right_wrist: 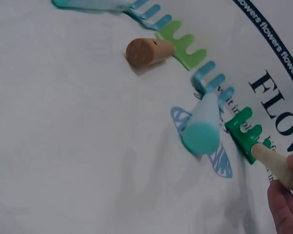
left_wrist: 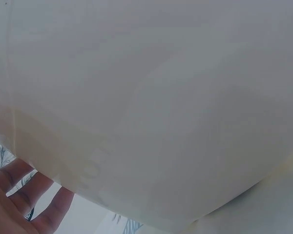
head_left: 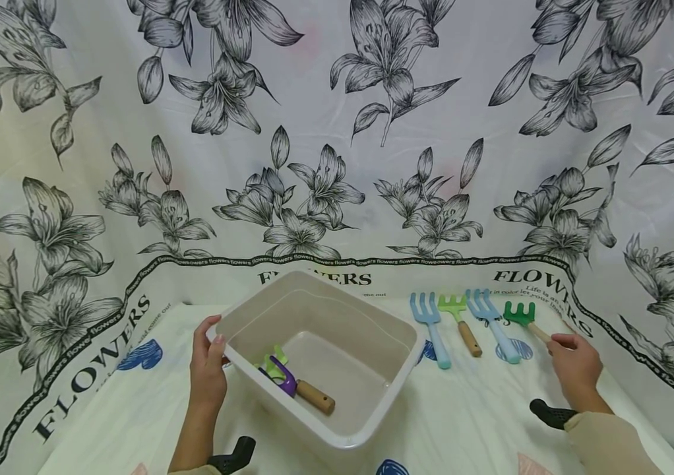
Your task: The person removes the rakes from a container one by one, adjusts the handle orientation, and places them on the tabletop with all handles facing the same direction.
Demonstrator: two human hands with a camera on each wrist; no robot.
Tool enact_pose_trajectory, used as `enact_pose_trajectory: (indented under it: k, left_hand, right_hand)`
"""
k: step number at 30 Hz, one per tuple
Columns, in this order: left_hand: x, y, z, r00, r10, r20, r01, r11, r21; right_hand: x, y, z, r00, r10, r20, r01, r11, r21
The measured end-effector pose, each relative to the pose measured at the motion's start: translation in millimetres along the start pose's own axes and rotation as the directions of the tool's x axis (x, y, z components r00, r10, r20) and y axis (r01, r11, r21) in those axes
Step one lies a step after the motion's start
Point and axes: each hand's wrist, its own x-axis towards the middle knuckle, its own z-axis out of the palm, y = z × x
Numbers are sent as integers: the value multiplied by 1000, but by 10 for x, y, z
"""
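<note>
While the left hand [head_left: 208, 353] grips the left corner of a beige plastic bin [head_left: 345, 369], the right hand [head_left: 576, 369] pinches the pale handle [right_wrist: 276, 165] of a dark green hand fork [head_left: 520, 313] at the far right of the cloth-covered tabletop [head_left: 467, 409]. On the left, the fingers [left_wrist: 53, 209] are spread a little apart and bent against the outside of the bin at its edge; on the right, the fingers [right_wrist: 281, 204] are closed together on the handle's end. The bin sits at the middle, its opening tipped toward the wearer; whether its base touches the cloth cannot be told. Inside it, near the left wall, lie a purple tool [head_left: 283, 376] and a light green tool [head_left: 276, 359], partly overlapping, with a wooden handle [head_left: 315, 398] pointing toward the near side.

Between the bin and the dark green fork, three more tools lie in a row, prongs toward the back: a blue fork [head_left: 430, 323], a light green fork [head_left: 457, 313] with a wooden grip, and a second blue fork [head_left: 494, 323], whose handle crosses a printed blue heart [head_left: 525, 349]. Behind everything hangs a white curtain [head_left: 307, 86] with black line-drawn lilies and a band of lettering. A beige sleeve [head_left: 610, 442] covers the right forearm.
</note>
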Motion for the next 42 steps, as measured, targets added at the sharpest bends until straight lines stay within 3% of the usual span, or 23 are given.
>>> enact_pose_trajectory:
  k: [13, 28, 33, 37, 42]
  left_hand:
    - [14, -16, -3, 1000, -17, 6, 17, 1000, -1]
    - [1, 20, 6, 1000, -6, -2, 6, 1000, -3]
    - [0, 17, 2, 1000, -4, 3, 4, 1000, 0]
    - [11, -3, -11, 1000, -13, 9, 13, 1000, -12]
    - [8, 2, -9, 1000, -16, 13, 16, 1000, -17]
  right_hand:
    - [118, 200, 84, 995, -18, 94, 24, 998, -65]
    - [201, 238, 168, 993, 16, 118, -5, 996, -87]
    - [183, 85, 139, 993, 38, 113, -31, 998, -61]
    - [175, -193, 160, 991, 41, 126, -39, 999, -15]
    - [139, -600, 198, 982, -57, 181, 55, 998, 17]
